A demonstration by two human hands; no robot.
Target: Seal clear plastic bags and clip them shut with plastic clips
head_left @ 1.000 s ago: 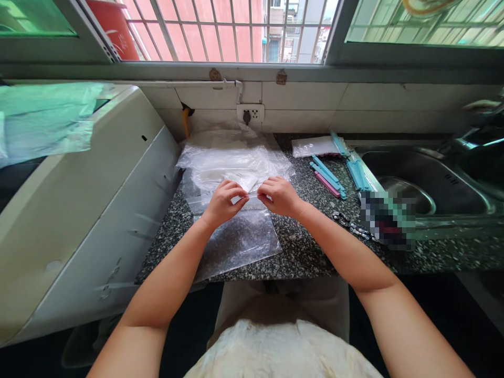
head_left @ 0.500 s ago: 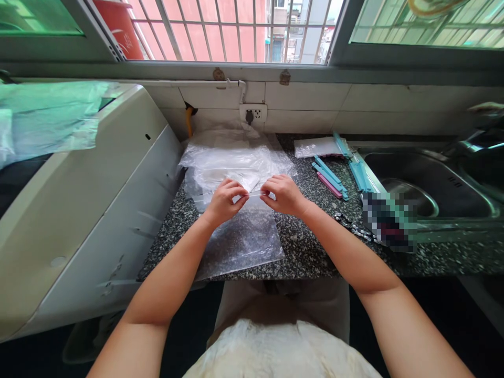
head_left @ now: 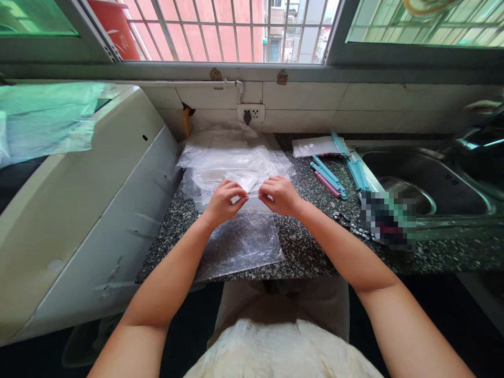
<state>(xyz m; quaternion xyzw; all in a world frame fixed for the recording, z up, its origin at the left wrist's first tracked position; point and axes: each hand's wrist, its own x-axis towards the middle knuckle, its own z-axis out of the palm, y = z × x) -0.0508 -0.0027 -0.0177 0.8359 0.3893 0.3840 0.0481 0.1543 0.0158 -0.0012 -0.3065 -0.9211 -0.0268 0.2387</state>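
Observation:
A clear plastic zip bag [head_left: 248,244] lies flat towards the counter's front edge, its top edge lifted between my hands. My left hand [head_left: 226,202] pinches that edge between thumb and forefinger. Close by on the right, my right hand [head_left: 280,196] pinches the same edge, a small gap separating the fingertips. Just beyond them is a loose pile of clear plastic bags [head_left: 228,155], spread out towards the wall. Whether the bag's seal is closed cannot be made out.
Blue sealing clips [head_left: 328,176] and a pink clip [head_left: 327,185] lie to the right. Behind them sits a flat clear packet [head_left: 315,146]. A steel sink [head_left: 425,178] is at far right, a blurred-out package [head_left: 388,220] before it. A pale appliance [head_left: 118,210] borders the left.
The view has shifted very slightly. My hands keep their pinch on the bag's edge, the right hand a touch nearer the left.

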